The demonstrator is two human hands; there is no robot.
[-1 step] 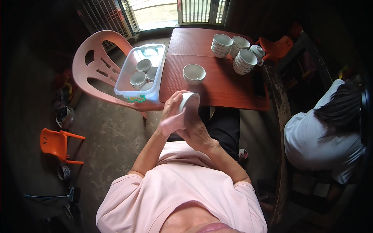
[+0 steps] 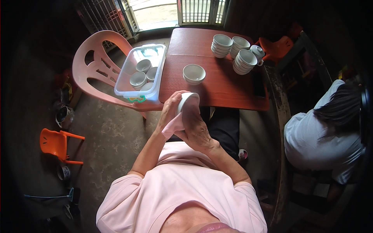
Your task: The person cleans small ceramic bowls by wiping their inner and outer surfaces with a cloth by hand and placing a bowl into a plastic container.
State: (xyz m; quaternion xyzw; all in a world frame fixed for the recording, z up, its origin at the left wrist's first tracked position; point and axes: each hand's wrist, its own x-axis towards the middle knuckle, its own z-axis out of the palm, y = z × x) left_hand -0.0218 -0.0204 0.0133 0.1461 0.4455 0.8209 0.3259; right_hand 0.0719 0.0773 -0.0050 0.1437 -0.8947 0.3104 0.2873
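Just off the near edge of the table, a white bowl [image 2: 184, 102] is tilted on its side between my hands. My left hand [image 2: 168, 110] is closed around its outer wall on the left. Pressed against the open side of the bowl is my right hand [image 2: 199, 135], with its fingertips partly in shadow. A pink cloth [image 2: 173, 125] is bunched between this hand and the bowl, and one end hangs free below my left fingers. Another white bowl [image 2: 194, 73] stands upright on the table just beyond, apart from my hands.
Stacked white bowls [image 2: 222, 46] and a white lidded cup [image 2: 257, 50] occupy the far right of the red table [image 2: 175, 87]. A clear plastic bin [image 2: 120, 83] with several bowls rests on a pink chair [image 2: 93, 39]. At right sits a person in white [image 2: 318, 143], beside a wooden frame [image 2: 280, 112].
The hanging end of the pink cloth has swung slightly and changed its fold. My hands and the bowl have shifted only a little.
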